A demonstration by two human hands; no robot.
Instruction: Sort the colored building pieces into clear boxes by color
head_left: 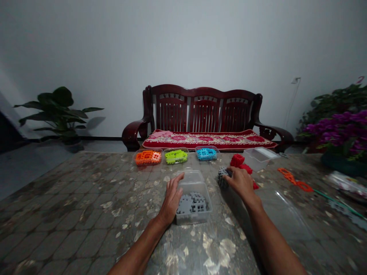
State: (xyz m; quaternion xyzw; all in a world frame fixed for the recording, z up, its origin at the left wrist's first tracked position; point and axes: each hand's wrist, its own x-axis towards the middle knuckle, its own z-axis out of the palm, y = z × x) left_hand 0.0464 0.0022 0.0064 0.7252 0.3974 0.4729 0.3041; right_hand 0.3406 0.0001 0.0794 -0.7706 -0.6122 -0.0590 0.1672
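A clear plastic box (192, 218) stands in front of me with its lid tipped back. Inside it lie flat grey interlocking blocks (192, 203). My left hand (172, 196) holds the left side of this box, thumb at the rim and fingers reaching toward the lid. To the right of the box, my right hand (240, 182) is closed on a stack of grey interlocking blocks (222, 178) at the tabletop. Red blocks (237, 160) lie just beyond that hand, some partly hidden by it.
Clear boxes of orange (148, 157), green (176, 156) and blue blocks (207, 154) line the table's far edge. Another clear container (258, 158) stands behind the red blocks. A transparent lid (282, 214) lies by my right forearm. Joined orange pieces (295, 180) and purple flowers (341, 128) are farther right.
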